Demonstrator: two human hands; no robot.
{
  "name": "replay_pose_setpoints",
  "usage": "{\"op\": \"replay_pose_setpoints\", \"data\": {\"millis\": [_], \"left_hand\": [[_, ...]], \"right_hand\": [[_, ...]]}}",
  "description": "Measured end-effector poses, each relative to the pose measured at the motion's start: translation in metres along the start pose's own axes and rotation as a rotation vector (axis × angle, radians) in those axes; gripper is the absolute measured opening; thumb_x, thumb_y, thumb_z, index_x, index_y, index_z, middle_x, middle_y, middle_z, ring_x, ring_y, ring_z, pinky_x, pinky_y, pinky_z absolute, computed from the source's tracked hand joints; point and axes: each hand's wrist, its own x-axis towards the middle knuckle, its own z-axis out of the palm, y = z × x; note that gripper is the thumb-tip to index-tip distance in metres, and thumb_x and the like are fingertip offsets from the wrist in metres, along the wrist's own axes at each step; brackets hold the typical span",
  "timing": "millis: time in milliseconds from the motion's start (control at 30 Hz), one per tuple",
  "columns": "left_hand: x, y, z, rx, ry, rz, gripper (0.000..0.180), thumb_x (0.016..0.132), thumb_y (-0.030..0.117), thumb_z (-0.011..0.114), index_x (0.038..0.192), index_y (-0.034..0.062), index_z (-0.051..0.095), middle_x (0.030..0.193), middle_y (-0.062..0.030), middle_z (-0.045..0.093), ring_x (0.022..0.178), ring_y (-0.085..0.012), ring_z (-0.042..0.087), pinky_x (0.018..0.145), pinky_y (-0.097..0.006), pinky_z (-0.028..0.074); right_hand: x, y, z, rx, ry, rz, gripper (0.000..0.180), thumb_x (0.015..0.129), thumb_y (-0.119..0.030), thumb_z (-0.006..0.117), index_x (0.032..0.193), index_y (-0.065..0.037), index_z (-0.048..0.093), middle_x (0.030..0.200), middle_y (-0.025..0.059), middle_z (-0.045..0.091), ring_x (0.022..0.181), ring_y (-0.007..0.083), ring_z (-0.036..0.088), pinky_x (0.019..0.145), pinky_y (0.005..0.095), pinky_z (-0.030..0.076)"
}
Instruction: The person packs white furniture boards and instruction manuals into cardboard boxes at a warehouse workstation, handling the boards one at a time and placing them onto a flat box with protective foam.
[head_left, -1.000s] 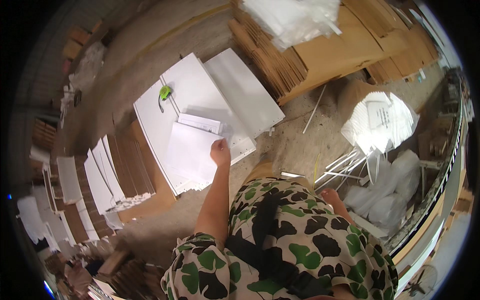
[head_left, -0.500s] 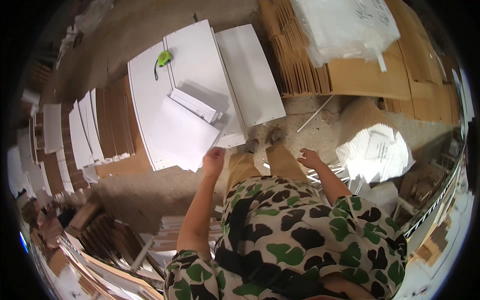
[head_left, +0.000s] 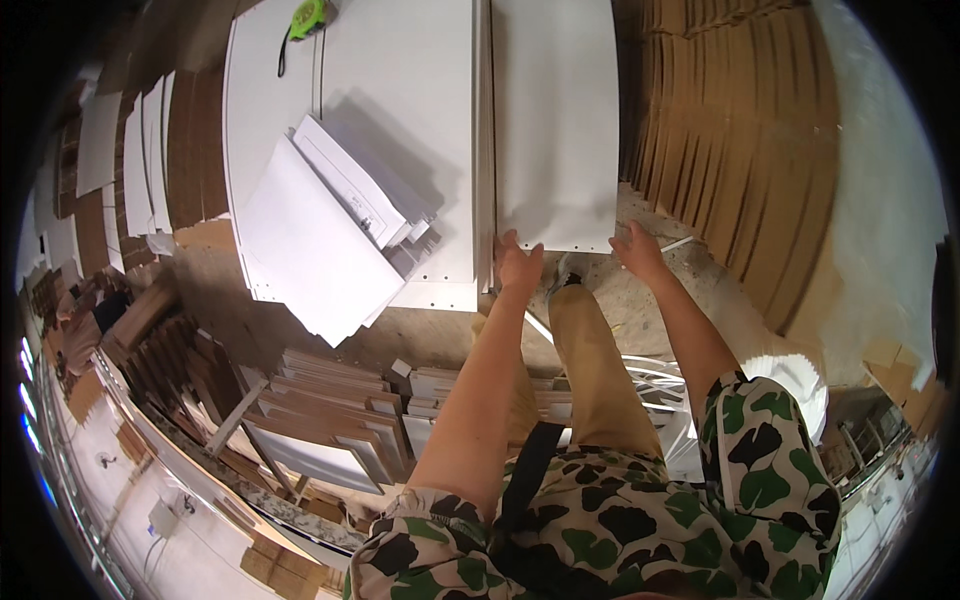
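A long white panel [head_left: 557,120] lies ahead of me, its near edge dotted with small holes. At its near left corner is my left hand [head_left: 518,268], thumb and fingers apart, fingertips against the panel. My right hand [head_left: 640,253] is at the near right corner, fingers spread and the thumb at the edge; whether it touches is hard to tell. To the left lies a wider white panel stack [head_left: 400,60]. White paper sheets [head_left: 305,245] and a printed booklet [head_left: 350,185] rest on it, with small metal parts beside them. A green tape measure [head_left: 308,18] sits farther off.
Folded brown cardboard [head_left: 735,130] stands in a tall stack at the right, beside plastic wrapping [head_left: 880,190]. White and brown boards [head_left: 195,150] line the left. Behind my legs are leaning panels [head_left: 330,410] and thin white strips [head_left: 655,375].
Both hands have moved forward to the near corners of the right-hand white panel. The view has shifted toward that panel, and I stand closer to it.
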Motion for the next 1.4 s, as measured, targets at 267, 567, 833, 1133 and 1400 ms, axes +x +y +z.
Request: {"op": "replay_pose_setpoints", "data": {"millis": [267,567,833,1133,1400], "left_hand": [[-0.009,0.002,0.018,0.26,0.094,0.009,0.074,0.067,0.039,0.07,0.129,0.0109,0.038,0.141,-0.0239,0.015,0.129,-0.0406,0.017,0.102,-0.044,0.027],[-0.015,-0.005,-0.004,0.23,-0.081,0.213,0.08,0.07,0.038,0.069,0.132,0.004,0.032,0.138,-0.0231,0.023,0.128,-0.0365,0.024,0.103,-0.042,0.027],[0.012,-0.006,0.007,-0.035,-0.046,0.088,0.082,0.07,0.041,0.068,0.133,0.0053,0.031,0.131,-0.0246,0.033,0.124,-0.0385,0.03,0.101,-0.044,0.029],[-0.056,0.018,-0.03,0.002,-0.05,0.193,0.087,0.068,0.049,0.068,0.131,0.0006,0.033,0.118,-0.0265,0.046,0.111,-0.0391,0.045,0.091,-0.043,0.039],[-0.06,0.032,-0.103,-0.082,-0.261,0.029,0.062,0.08,0.059,0.047,0.075,-0.0019,0.058,0.069,-0.022,0.059,0.073,-0.0388,0.059,0.068,-0.044,0.046]], "right_hand": [[0.005,-0.037,0.001,-0.345,0.04,-0.249,0.103,0.065,-0.018,0.076,0.138,-0.002,0.005,0.12,0.0263,0.047,0.106,0.0369,0.05,0.087,0.0401,0.042],[0.005,0.025,0.002,0.242,0.031,-0.174,0.077,0.075,-0.016,0.069,0.136,-0.004,0.023,0.105,0.022,0.058,0.091,0.034,0.058,0.075,0.038,0.047],[0.016,-0.034,-0.01,0.069,0.108,0.033,0.048,0.082,-0.036,0.059,0.107,0.005,0.052,0.102,0.0237,0.059,0.093,0.0347,0.058,0.079,0.0388,0.045],[-0.025,-0.069,-0.052,0.143,0.328,0.42,0.07,0.089,-0.058,0.03,0.122,0.001,0.047,0.122,0.0225,0.049,0.115,0.0369,0.044,0.095,0.0378,0.035],[-0.128,-0.081,-0.053,0.169,0.395,0.244,0.058,0.092,-0.046,0.038,0.104,0.008,0.056,0.097,0.0192,0.06,0.091,0.0254,0.055,0.083,0.0312,0.041]]}}
